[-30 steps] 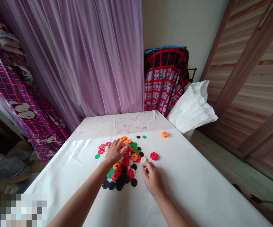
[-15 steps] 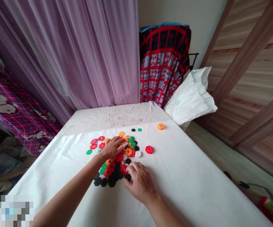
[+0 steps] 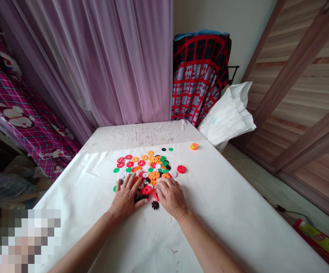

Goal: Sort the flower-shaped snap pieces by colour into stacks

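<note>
A loose pile of flower-shaped plastic discs (image 3: 154,175) in red, orange, green, white and black lies on the white-covered table (image 3: 224,204). My left hand (image 3: 126,197) rests on the pile's near left side, fingers spread and thumb stretched to the right. Black discs show partly under its thumb. At the near right edge of the pile, my right hand (image 3: 171,197) lies with fingers bent and thumb apart, touching discs. Beside its thumb is a red disc (image 3: 155,196). One black disc (image 3: 155,205) sits alone between the hands, closer to me.
Right of the pile are a red disc stack (image 3: 181,169) and an orange disc stack (image 3: 194,146). A black disc (image 3: 163,149) and a green disc (image 3: 170,149) lie behind it. A white bag (image 3: 227,113) stands at the table's right edge; a purple curtain (image 3: 130,68) hangs behind.
My left hand has drawn back from the middle of the pile to its near left side. My right hand has moved slightly forward. The near black discs have been pushed into the pile.
</note>
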Available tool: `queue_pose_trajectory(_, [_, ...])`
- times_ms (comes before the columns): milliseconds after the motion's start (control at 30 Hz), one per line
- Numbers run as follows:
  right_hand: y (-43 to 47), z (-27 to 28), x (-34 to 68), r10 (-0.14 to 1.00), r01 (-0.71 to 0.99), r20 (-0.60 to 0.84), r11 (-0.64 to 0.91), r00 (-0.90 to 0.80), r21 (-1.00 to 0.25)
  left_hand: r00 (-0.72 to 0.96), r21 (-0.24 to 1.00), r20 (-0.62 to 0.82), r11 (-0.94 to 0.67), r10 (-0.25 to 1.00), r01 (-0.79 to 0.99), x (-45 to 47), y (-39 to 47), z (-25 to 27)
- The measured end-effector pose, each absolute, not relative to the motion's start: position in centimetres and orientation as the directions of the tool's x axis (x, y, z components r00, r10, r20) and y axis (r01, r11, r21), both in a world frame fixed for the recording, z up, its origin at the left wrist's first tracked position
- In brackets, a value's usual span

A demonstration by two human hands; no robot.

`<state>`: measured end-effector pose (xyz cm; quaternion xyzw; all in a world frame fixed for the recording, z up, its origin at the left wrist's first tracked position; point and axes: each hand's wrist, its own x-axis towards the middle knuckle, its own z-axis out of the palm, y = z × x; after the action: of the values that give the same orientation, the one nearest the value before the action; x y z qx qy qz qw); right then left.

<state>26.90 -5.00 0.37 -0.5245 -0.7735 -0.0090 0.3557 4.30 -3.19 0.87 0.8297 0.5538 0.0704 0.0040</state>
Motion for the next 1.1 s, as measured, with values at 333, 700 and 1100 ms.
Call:
queue_pose_trajectory(333, [-5.8,-0.2,26.7,0.827,0.848,0.547,0.379,-0.13,-0.371,-0.15,0.304,0.31,0.052,0.939,0.951,4.0,-3.5,0.5])
queue_pose_trajectory(700, [-9.0,1.3,25.2,0.874,0.823,0.366,0.447,-0.319,-0.35,0.228,0.267,0.212,-0.281,0.95,0.922,5.5,-5.0,-0.2])
queue_pose_trajectory(1100, [-5.7,-1.1,28.9,0.72,0.753,0.681,0.373,0.133,-0.541,0.294,0.215,0.39,-0.397,0.873,0.892,5.9,-4.8,-0.6])
